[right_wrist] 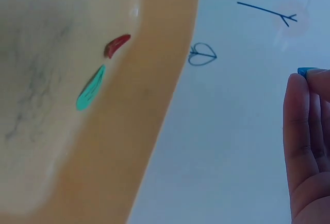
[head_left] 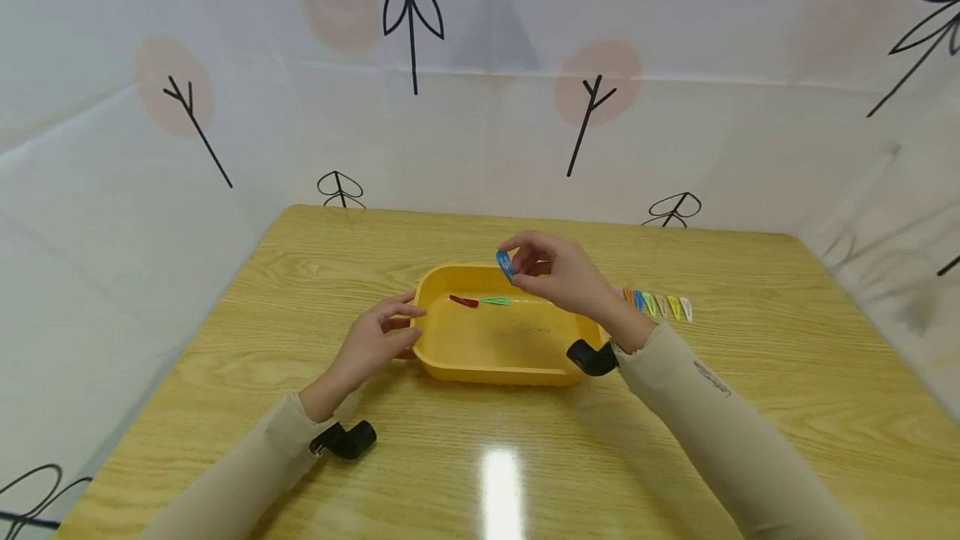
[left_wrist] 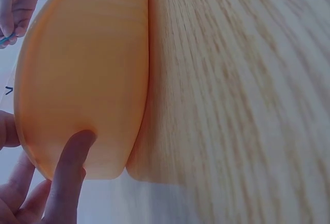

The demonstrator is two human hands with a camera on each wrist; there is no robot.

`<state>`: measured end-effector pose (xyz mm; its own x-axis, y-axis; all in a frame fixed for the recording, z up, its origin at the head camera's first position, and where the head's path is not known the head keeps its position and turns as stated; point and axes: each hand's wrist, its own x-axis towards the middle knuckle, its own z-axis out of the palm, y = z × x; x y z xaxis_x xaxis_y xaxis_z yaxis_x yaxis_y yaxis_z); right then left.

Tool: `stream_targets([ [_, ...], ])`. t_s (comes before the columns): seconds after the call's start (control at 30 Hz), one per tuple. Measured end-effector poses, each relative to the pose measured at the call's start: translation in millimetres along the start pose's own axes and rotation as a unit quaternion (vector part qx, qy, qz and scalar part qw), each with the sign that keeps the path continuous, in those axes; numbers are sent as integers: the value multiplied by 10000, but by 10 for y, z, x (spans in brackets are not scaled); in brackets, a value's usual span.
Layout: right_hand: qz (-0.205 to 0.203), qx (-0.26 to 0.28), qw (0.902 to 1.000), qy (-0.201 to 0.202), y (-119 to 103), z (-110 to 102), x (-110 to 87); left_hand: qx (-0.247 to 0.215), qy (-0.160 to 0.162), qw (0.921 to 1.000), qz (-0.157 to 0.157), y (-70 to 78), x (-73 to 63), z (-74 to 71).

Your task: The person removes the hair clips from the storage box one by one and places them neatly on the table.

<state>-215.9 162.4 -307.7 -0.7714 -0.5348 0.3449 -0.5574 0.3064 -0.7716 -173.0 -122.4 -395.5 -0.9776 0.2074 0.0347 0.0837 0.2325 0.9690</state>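
Above the far side of a yellow plastic basin (head_left: 495, 375), my right hand (head_left: 562, 273) pinches a blue snap hair clip (head_left: 506, 266) between thumb and fingertips. Only the clip's end (right_wrist: 304, 71) shows in the right wrist view. My left hand (head_left: 377, 333) holds the basin's left rim, with some fingers over the edge and one digit (left_wrist: 72, 162) pressed against the outer wall. Inside the basin, along its far side, lie a red hair clip (head_left: 464, 302) and a green hair clip (right_wrist: 91, 88), near each other.
On the wooden table (head_left: 450, 457), right of the basin, several hair clips of various colours (head_left: 650, 304) lie in a row, partly hidden behind my right hand and wrist. A pale cloth (head_left: 480, 148) with printed plants hangs behind the table.
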Motion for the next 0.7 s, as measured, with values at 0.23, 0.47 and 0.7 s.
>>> stream_targets([
  [0.23,302,-35,9993,217,78,-101,-110,1,0,10000,-72,-16,13,-9],
  [0.47,423,-119,9980,454,134,-192,-228,-45,19,10000,-72,-20,16,-7],
  [0.7,587,-139,9961,643,199,-284,-344,-14,29,10000,-74,-3,20,-1],
])
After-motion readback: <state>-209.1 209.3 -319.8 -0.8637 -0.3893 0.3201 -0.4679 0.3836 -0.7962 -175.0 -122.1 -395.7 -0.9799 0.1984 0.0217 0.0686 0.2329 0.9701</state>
